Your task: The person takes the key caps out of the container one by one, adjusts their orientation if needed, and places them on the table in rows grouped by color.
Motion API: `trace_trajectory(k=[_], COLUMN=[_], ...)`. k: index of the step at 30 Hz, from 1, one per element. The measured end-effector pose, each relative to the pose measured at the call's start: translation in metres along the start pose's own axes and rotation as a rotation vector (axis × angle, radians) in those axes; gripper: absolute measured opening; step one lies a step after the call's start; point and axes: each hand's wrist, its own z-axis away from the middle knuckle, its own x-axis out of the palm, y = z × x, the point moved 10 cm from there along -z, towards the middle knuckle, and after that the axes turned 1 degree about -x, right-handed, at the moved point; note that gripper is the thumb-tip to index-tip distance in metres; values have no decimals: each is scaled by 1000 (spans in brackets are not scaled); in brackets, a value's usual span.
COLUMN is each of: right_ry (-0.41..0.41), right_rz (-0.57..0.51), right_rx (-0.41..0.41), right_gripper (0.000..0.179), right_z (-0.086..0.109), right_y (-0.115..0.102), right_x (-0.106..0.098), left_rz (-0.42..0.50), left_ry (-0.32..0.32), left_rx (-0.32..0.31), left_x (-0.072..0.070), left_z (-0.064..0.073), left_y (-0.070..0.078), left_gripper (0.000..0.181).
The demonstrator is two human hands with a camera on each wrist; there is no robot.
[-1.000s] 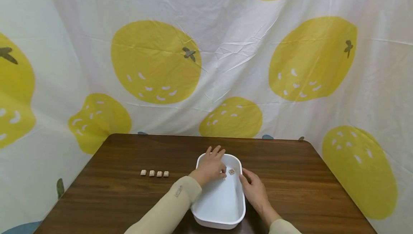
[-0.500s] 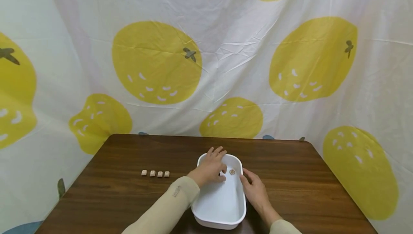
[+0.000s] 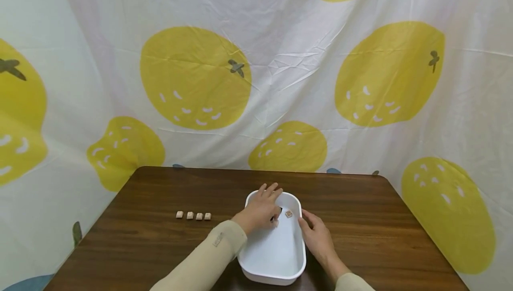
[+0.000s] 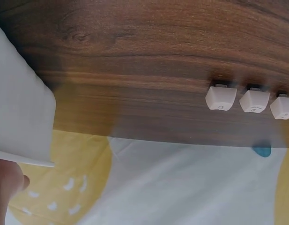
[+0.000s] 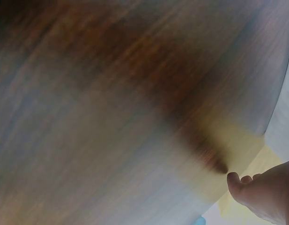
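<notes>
A white plastic tray (image 3: pixel 276 255) stands on the table in the head view. My left hand (image 3: pixel 260 208) reaches over its left side, thumb and index finger bent close together near the tray floor, the other fingers spread over the far end. Something small and dark (image 3: pixel 280 210) shows at the index fingertip; I cannot tell whether the hand pinches it. Just right of that lies a small pale keycap (image 3: pixel 289 214) with brownish marks. My right hand (image 3: pixel 318 237) rests against the tray's outer right wall, thumb at the rim.
Left of the tray, several white keycaps (image 3: pixel 199 216) sit in a row on the dark wooden table (image 3: pixel 140 246). The left wrist view shows legends on these keycaps (image 4: pixel 254 101). A curtain with lemon prints (image 3: pixel 280 81) hangs behind the table's far edge.
The left thumb and index finger, more apart half a second ago, are now closer together. The right hand, the tray and the keycap row have stayed in place.
</notes>
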Motion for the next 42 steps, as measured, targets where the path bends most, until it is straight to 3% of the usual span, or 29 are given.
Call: trace_trajectory(k=[3,7,14,23,29,32,36,39,42], right_ry=[2,4,8,14,16,9,1,-4,-8], right_rz=[1,5,16,21,25,26,25,27,26], right_rx=[0,-1,-11,-1,-6,10,28,32,35], right_gripper=[41,41,41,40,40,41,42,42,42], right_z=[0,1,1,-1,0,0,0,0,-1], right_y=[0,-1,-4,-1,-2,-1,2,3,3], right_x=[-1,-1,-3,-2,-2,-2,-1,0,0], left_rz=[35,61,36,39,118,155,192,198,192], left_ry=[-19,-47,-66,-26,39,76,137,169,172], left_rx=[-24,-48,-51,-41,-78,-112,-164,-218,-295], left_x=[1,4,7,5,-16,-31,-52,-61,-64], left_z=[1,2,2,3,7,12,29,53,86], left_y=[-3,-6,-6,-6,-17,-37,-80,-121,-164], left_gripper=[10,14,10,19,14,15,15,17,18])
